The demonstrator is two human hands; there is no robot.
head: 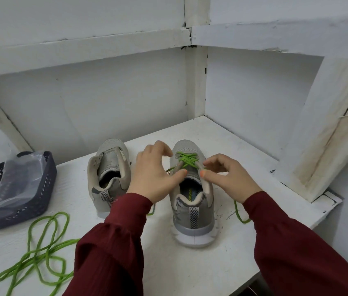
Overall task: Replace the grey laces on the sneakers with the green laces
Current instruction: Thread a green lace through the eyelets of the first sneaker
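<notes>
Two grey sneakers stand heels toward me on the white table point(243, 150). The left sneaker point(109, 174) has bare eyelets and no lace. The right sneaker point(192, 201) has a green lace point(187, 160) crossed through its front eyelets. The ends of this lace trail out on both sides, one end point(240, 216) lying under my right wrist. My left hand point(154, 174) arches over the right sneaker's left side, fingers spread, thumb tip on the eyelet edge. My right hand point(226, 175) is at the other side, its curled forefinger and thumb pinching the green lace. A second green lace point(40, 248) lies loose at the front left.
A dark plastic basket point(46, 182) holding a clear plastic bag point(19, 178) sits at the table's left. White walls and a shelf frame close in behind and to the right. The table's front edge is near my elbows.
</notes>
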